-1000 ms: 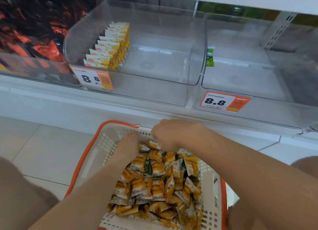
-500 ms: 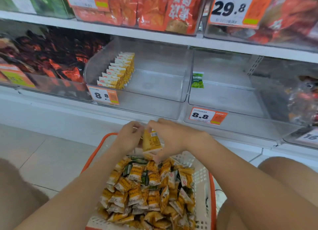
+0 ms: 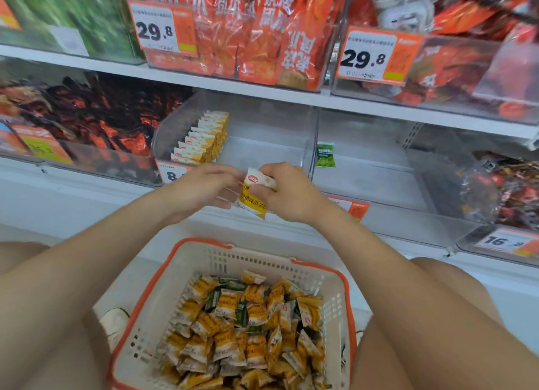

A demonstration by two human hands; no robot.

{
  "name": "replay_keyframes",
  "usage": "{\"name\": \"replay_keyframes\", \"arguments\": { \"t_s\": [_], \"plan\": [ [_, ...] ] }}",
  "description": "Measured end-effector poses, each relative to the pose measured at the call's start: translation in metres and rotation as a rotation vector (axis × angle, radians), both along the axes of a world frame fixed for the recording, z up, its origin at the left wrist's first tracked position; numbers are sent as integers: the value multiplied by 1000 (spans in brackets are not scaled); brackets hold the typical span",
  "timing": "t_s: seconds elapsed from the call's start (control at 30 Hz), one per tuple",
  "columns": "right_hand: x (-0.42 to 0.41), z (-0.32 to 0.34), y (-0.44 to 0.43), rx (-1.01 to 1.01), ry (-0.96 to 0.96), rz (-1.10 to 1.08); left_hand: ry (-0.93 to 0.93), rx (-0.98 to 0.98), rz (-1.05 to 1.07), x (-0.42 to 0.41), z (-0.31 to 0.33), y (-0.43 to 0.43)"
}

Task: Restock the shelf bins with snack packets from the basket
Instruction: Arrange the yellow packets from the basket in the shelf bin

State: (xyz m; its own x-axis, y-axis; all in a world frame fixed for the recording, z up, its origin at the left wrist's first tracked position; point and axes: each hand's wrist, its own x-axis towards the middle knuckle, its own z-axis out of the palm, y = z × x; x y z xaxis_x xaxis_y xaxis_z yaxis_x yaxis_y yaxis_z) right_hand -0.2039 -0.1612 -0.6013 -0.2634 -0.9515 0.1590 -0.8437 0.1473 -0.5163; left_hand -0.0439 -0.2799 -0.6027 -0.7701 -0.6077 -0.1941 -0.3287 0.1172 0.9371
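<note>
Yellow foil snack packet (image 3: 254, 195), pinched upright between left hand (image 3: 201, 190) and right hand (image 3: 287, 193); clear plastic shelf bin (image 3: 262, 133) just beyond, up-left.

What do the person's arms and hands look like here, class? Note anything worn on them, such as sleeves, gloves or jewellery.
The left forearm and right forearm are bare, with no sleeve in view. The left hand and right hand wear no gloves, and no watch, bracelet or ring is visible.
</note>
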Motion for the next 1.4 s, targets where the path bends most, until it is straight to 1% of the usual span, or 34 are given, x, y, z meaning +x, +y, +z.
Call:
{"name": "replay_keyframes", "arguments": {
  "t_s": [0.07, 0.1, 0.2, 0.27, 0.37, 0.5, 0.53, 0.6, 0.63, 0.67, 0.73, 0.77, 0.8, 0.87, 1.0, 1.07, 1.13, 1.2, 1.27, 1.33, 1.4],
  "plan": [
    [-3, 1, -6, 3, -54, -21, -11, -111, -97, 8, 5, -1],
    [-3, 0, -9, -14, -117, -34, -8, -146, -108, 11, 4, -2],
    [2, 3, -14, -71, -381, -45, 50, -117, -40, 21, 3, -1],
    [5, 6, -15, -61, -513, -47, 83, -82, 34, 26, 2, -2],
    [9, 9, -14, -14, -616, -49, 98, -71, 100, 32, 4, -6],
    [16, -1, -17, -28, -818, -89, 79, -120, 83, 33, 5, -13],
    [19, -2, -20, -59, -830, -94, 82, -125, 84, 34, 6, -17],
    [21, -8, -30, -186, -712, -118, 57, -169, 86, 34, 9, -29],
    [21, -12, -35, -258, -632, -133, 7, -271, 93, 34, 11, -40],
    [21, -15, -42, -320, -581, -151, -70, -436, 106, 35, 14, -51],
    [21, -19, -55, -426, -542, -203, -243, -787, 163, 36, 18, -75],
    [20, -21, -61, -462, -513, -224, -304, -895, 191, 37, 18, -87],
    [19, -23, -68, -477, -474, -234, -351, -940, 205, 39, 18, -97],
    [18, -26, -82, -437, -385, -221, -449, -936, 174, 41, 19, -112],
    [17, -34, -114, -250, -289, -139, -616, -895, 2, 37, 31, -118],
    [16, -32, -129, -126, -320, -91, -694, -851, -97, 36, 32, -119],
    [18, -25, -144, 10, -448, -35, -757, -771, -149, 38, 28, -122],
    [23, -22, -159, 113, -527, 18, -695, -790, -75, 40, 29, -126],
    [33, -18, -171, 162, -520, 48, -576, -885, 21, 40, 29, -130],
    [40, -17, -179, 196, -537, 68, -479, -895, 17, 39, 29, -129],
    [40, -12, -184, 208, -708, -13, -501, -930, -36, 38, 25, -127]
  ]
}}
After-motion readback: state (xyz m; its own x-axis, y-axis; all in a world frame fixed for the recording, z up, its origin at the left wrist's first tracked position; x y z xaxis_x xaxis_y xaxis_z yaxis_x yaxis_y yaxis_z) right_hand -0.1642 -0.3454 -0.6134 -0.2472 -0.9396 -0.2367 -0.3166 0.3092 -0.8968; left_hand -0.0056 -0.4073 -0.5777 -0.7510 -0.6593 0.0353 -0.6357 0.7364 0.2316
